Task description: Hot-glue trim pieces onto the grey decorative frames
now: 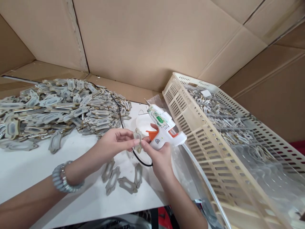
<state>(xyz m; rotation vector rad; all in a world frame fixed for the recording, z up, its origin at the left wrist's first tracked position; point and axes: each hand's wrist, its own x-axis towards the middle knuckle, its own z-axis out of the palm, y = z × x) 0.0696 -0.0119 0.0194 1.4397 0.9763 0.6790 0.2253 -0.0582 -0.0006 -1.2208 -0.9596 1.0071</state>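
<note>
My right hand (159, 156) grips a white hot glue gun (164, 127) with an orange trigger, its nozzle pointing up and to the left. The thumb of that hand also touches a small grey-and-tan flat piece (137, 140). My left hand (113, 142) pinches the same piece from the left, above the white table (28, 168). A beaded bracelet (62, 178) sits on my left wrist. The gun's black cord (140, 160) loops under my hands.
A large heap of the same flat pieces (54, 108) covers the table's left. Several loose pieces (122, 179) lie below my hands. A cream plastic crate (214, 143) lined with clear plastic and holding metal parts stands tilted at the right. Cardboard walls (143, 41) surround the table.
</note>
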